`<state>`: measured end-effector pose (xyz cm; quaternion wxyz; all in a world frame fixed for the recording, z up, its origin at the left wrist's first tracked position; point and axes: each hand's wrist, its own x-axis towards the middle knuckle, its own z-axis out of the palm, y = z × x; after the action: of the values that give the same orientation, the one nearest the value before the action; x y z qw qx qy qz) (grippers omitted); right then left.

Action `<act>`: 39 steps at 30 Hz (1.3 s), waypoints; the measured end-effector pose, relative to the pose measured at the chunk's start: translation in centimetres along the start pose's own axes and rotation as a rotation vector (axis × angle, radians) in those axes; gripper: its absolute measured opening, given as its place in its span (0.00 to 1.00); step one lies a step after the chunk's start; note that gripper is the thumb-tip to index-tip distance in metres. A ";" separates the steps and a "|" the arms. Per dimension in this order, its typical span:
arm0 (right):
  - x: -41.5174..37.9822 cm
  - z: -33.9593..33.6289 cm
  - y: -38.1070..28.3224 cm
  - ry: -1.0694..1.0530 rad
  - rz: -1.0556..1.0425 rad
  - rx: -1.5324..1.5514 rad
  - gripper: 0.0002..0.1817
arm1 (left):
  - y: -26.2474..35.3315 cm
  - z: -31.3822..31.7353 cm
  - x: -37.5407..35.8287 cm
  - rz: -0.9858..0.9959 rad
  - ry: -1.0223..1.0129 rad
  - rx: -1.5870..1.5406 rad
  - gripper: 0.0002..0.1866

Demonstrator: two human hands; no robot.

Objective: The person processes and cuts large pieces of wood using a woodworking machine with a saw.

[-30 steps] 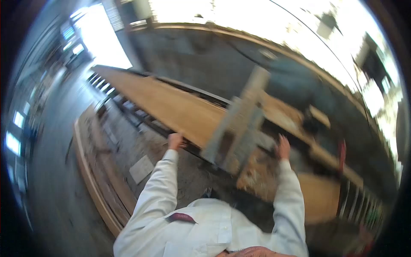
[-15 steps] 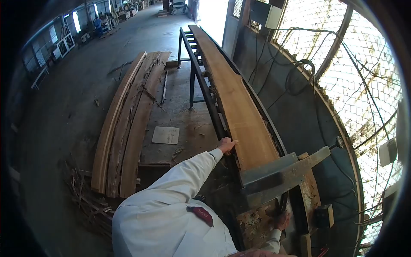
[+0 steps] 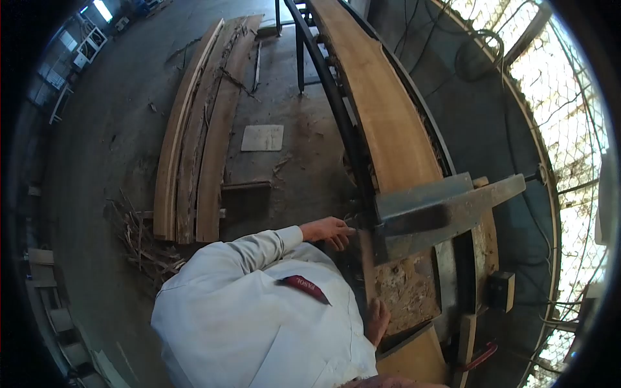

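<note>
Long plank (image 3: 381, 110) lying on black metal rack (image 3: 336, 110), long axis running straight away from person, near end tucked under grey steel guard (image 3: 440, 210). Left hand (image 3: 331, 231) at rack edge beside guard, fingers curled loose, can't tell if gripping anything. Right hand (image 3: 377, 321) lower down on rusty machine bed (image 3: 407, 291), grip unclear. Left hand nearer plank; plank sits ahead and right of it. Spare boards (image 3: 194, 149) on floor, left.

A: State the lumber count before you.
B: You have one long plank (image 3: 381, 103) on the machine bed and three boards (image 3: 194, 142) stacked on the floor.
A: Floor plates?
B: One flat plate (image 3: 262, 138).
</note>
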<state>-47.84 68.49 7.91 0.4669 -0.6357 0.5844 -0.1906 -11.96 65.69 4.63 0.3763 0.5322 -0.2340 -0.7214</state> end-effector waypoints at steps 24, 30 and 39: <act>2.1 2.4 5.0 0.544 -0.104 -0.394 0.15 | 2.4 -15.2 10.3 0.256 0.493 -0.194 0.21; -1.9 1.5 5.7 0.799 0.079 -0.202 0.16 | 8.9 -15.0 10.2 0.552 0.489 -0.081 0.16; -4.2 -1.0 8.0 1.145 0.286 -0.175 0.17 | 18.2 -16.0 18.9 0.261 0.341 0.062 0.30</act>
<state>-54.17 72.94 3.20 0.0445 -0.3830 0.8365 -0.3894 5.62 40.63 1.70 0.4841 0.6232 -0.2558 -0.5585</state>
